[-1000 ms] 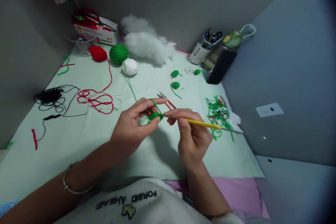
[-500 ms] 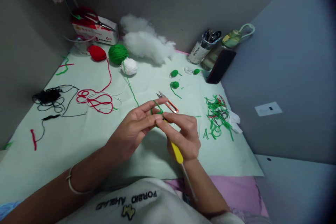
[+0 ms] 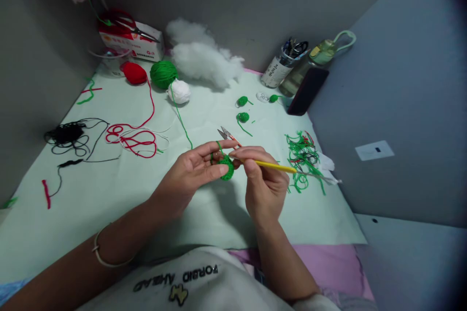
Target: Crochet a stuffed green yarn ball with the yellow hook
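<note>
A small green crochet piece (image 3: 226,169) is pinched between the thumb and fingers of my left hand (image 3: 195,167). Green yarn (image 3: 183,126) runs from the green ball (image 3: 164,75) to that hand and loops over its index finger. My right hand (image 3: 266,182) is closed round the yellow handle of a crochet hook (image 3: 275,166), whose tip is at the piece, partly hidden by fingers. The hook's handle points right, nearly level. Just beyond my fingers lie orange thread snips (image 3: 229,135), partly covered by my hands.
Several small green crocheted pieces (image 3: 243,117) lie beyond the hands. At the right are yarn scraps (image 3: 302,160), a phone (image 3: 308,91), a bottle (image 3: 301,75) and a pen cup (image 3: 278,68). White stuffing (image 3: 206,58), red yarn (image 3: 134,73), white yarn (image 3: 179,92) and black yarn (image 3: 67,133) sit further left.
The crochet hook has swung from pointing down towards me to lying nearly level to the right. My right hand has turned with it, and the green piece now shows.
</note>
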Action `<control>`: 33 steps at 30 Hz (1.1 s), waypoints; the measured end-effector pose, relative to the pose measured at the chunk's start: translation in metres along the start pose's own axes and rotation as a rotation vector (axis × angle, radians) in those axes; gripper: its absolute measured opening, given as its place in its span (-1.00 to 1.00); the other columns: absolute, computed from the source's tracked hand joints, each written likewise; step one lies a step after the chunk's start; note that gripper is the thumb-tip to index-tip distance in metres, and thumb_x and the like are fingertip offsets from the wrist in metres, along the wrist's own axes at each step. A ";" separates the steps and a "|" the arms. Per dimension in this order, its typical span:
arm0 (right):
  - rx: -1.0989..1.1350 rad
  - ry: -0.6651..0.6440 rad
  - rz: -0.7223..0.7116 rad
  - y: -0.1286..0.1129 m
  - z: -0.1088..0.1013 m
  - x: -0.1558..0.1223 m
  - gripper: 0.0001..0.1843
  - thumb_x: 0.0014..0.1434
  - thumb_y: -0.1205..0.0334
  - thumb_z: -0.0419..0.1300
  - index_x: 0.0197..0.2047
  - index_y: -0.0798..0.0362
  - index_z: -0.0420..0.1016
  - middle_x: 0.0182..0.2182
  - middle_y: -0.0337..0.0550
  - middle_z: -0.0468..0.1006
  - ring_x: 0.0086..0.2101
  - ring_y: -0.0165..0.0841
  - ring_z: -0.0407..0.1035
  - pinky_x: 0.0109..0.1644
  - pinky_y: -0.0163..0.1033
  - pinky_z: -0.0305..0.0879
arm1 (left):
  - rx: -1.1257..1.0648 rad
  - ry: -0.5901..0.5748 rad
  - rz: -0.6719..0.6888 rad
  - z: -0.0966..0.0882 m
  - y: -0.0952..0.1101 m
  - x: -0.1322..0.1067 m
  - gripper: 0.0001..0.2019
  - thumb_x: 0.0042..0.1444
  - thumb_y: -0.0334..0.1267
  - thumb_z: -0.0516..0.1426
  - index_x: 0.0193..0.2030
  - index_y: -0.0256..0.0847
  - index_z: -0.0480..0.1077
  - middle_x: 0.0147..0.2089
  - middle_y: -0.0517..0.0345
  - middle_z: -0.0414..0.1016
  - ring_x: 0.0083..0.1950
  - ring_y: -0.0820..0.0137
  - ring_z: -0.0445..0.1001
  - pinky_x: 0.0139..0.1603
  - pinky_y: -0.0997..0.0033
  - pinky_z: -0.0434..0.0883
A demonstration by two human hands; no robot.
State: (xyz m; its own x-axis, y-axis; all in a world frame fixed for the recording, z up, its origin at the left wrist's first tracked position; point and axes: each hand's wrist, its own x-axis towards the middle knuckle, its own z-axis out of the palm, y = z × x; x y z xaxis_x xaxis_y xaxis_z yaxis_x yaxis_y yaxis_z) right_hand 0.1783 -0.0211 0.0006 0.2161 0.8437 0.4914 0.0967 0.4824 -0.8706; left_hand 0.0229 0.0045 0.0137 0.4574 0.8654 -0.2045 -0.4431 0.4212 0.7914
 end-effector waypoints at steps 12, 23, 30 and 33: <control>0.367 0.038 0.315 -0.004 -0.010 0.010 -0.81 0.36 0.12 0.31 -0.26 -0.03 0.70 -0.40 -0.23 0.60 -0.47 -0.45 0.43 -0.38 -0.30 0.43 | -0.198 -0.136 -0.139 -0.005 0.005 0.002 -0.59 0.07 -0.30 0.38 0.10 -0.23 0.66 -0.30 0.17 0.46 -0.31 0.49 0.31 -0.25 0.50 0.35; 0.207 0.009 0.190 -0.002 -0.001 0.001 -0.86 0.38 0.13 0.29 -0.17 -0.11 0.71 -0.26 -0.19 0.72 -0.31 -0.35 0.52 -0.23 -0.20 0.47 | 0.004 -0.061 0.005 -0.003 -0.003 -0.002 -0.70 0.28 -0.14 0.31 0.13 -0.03 0.66 -0.15 0.11 0.60 -0.08 0.38 0.50 0.01 0.43 0.39; 0.463 -0.038 0.397 -0.003 -0.003 0.011 -0.79 0.39 0.04 0.27 -0.24 -0.06 0.59 -0.36 -0.27 0.65 -0.47 -0.48 0.42 -0.32 -0.33 0.40 | 0.086 -0.040 0.060 -0.010 0.002 -0.003 -0.67 0.15 -0.29 0.39 0.07 0.00 0.68 -0.28 0.22 0.44 -0.27 0.50 0.33 -0.24 0.54 0.32; 0.410 -0.032 0.360 -0.004 -0.004 0.012 -0.78 0.42 0.03 0.24 -0.23 -0.06 0.56 -0.35 -0.26 0.66 -0.46 -0.46 0.43 -0.32 -0.31 0.41 | 0.142 -0.010 0.079 -0.011 0.003 -0.003 -0.66 0.16 -0.35 0.37 0.07 0.01 0.68 -0.29 0.24 0.42 -0.29 0.52 0.32 -0.31 0.55 0.30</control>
State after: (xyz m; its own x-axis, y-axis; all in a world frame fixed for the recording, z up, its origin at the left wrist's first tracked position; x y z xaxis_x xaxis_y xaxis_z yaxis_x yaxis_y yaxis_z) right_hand 0.1846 -0.0144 0.0101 0.1349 0.9762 0.1699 -0.3659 0.2084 -0.9070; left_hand 0.0114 0.0060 0.0108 0.4338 0.8911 -0.1330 -0.3651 0.3088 0.8783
